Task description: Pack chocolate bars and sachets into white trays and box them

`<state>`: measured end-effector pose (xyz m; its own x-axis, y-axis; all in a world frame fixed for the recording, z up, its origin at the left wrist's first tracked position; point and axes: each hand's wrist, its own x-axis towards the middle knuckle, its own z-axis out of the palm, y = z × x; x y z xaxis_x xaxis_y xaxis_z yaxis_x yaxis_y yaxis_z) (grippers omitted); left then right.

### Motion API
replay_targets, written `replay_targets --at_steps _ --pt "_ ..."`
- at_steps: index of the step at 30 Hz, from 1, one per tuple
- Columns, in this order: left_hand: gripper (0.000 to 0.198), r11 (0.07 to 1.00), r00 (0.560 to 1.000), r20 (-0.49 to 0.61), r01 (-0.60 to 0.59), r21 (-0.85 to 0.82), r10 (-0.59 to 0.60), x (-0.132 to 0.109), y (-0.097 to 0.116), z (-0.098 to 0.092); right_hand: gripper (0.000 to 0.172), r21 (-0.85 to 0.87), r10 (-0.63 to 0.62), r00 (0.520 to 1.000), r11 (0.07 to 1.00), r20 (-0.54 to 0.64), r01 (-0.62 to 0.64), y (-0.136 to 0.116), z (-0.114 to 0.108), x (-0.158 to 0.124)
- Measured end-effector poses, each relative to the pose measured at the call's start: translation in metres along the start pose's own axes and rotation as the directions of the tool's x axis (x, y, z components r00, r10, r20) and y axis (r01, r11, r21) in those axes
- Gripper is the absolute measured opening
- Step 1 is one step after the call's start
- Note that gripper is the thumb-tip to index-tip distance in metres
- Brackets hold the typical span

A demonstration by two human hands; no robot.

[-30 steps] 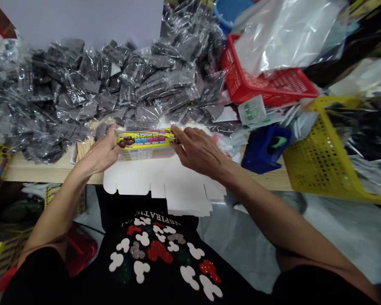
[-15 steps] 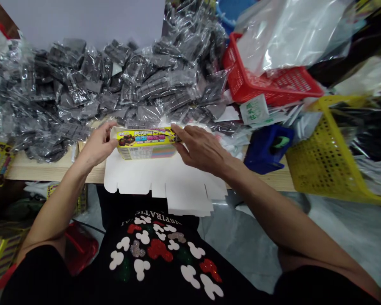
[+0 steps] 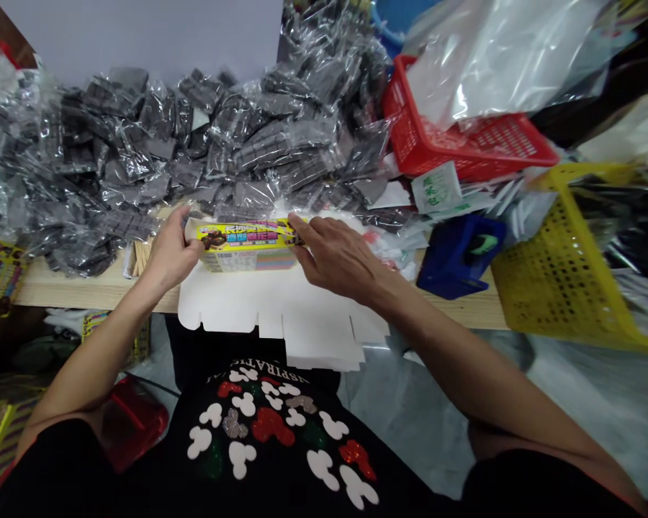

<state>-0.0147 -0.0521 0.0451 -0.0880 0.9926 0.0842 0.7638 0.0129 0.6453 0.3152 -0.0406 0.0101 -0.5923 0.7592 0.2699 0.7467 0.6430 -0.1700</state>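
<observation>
A small yellow printed cardboard box [image 3: 251, 241] stands on its edge in front of me, its colourful narrow panel facing up. My left hand [image 3: 173, 248] is closed on its left end, where a pale end flap shows. At the other end my right hand [image 3: 335, 255] grips the box, its fingers over the top edge and its thumb near the front side. Beneath the box lies a stack of white unfolded box blanks [image 3: 237, 298], which overhangs the table's front edge.
Clear bags of dark brown blocks [image 3: 156, 144] are heaped behind. To the right are a red basket [image 3: 410, 137], a blue tape dispenser [image 3: 453, 259] and a yellow crate [image 3: 540, 280]. Wooden sticks [image 3: 140, 255] lie left of my left hand. Printed yellow boxes [image 3: 0, 277] stand far left.
My left thumb and fingers have shifted slightly at the box's left end. The box and my right hand have hardly moved, and the whole view has shifted a little.
</observation>
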Motion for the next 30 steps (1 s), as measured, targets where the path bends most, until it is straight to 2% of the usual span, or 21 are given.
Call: replay_targets --at_steps 2,4,7,10,13,18,24,26,28,30 --pt "0.079 0.997 1.000 -0.006 0.004 0.073 -0.004 -0.001 0.002 -0.004 0.058 0.000 0.005 1.000 1.000 0.003 -0.005 -0.002 0.000 0.001" --pt "0.080 0.998 1.000 0.015 -0.003 0.069 0.002 -0.001 0.005 -0.010 0.058 -0.001 0.003 1.000 1.000 -0.002 -0.003 -0.003 0.001 0.001" --pt "0.073 0.985 0.992 0.116 0.062 -0.158 -0.044 0.001 0.011 -0.020 0.057 0.006 0.002 1.000 1.000 -0.020 -0.001 -0.003 0.004 0.000" --pt "0.061 0.886 0.969 0.203 0.217 -0.409 -0.143 0.006 0.016 -0.024 0.057 0.014 0.009 1.000 1.000 -0.024 -0.009 -0.005 0.005 -0.001" --pt "0.059 0.850 0.960 0.215 0.260 -0.457 -0.178 0.009 0.017 -0.024 0.058 0.018 0.014 1.000 1.000 -0.006 -0.014 -0.009 0.004 0.001" --pt "0.071 0.894 0.977 0.191 0.169 -0.414 -0.096 0.008 0.005 -0.024 0.057 0.001 0.008 1.000 1.000 0.030 -0.008 -0.016 0.000 0.007" --pt "0.072 0.909 0.972 0.226 0.155 -0.386 -0.070 0.010 -0.010 -0.026 0.057 -0.007 -0.005 0.999 1.000 0.037 0.005 -0.016 -0.001 0.009" --pt "0.074 0.952 0.983 0.174 0.107 -0.286 -0.058 0.006 -0.011 -0.021 0.058 -0.010 -0.006 1.000 1.000 0.028 0.006 -0.017 0.000 0.009" --pt "0.075 0.996 0.995 0.101 0.027 -0.088 -0.018 -0.001 -0.011 -0.017 0.058 -0.013 -0.001 1.000 1.000 0.016 0.001 -0.017 0.002 0.010" --pt "0.074 0.994 0.996 0.074 -0.066 0.084 0.059 -0.010 -0.013 -0.012 0.058 -0.011 0.009 1.000 1.000 0.011 -0.008 -0.018 0.003 0.010"
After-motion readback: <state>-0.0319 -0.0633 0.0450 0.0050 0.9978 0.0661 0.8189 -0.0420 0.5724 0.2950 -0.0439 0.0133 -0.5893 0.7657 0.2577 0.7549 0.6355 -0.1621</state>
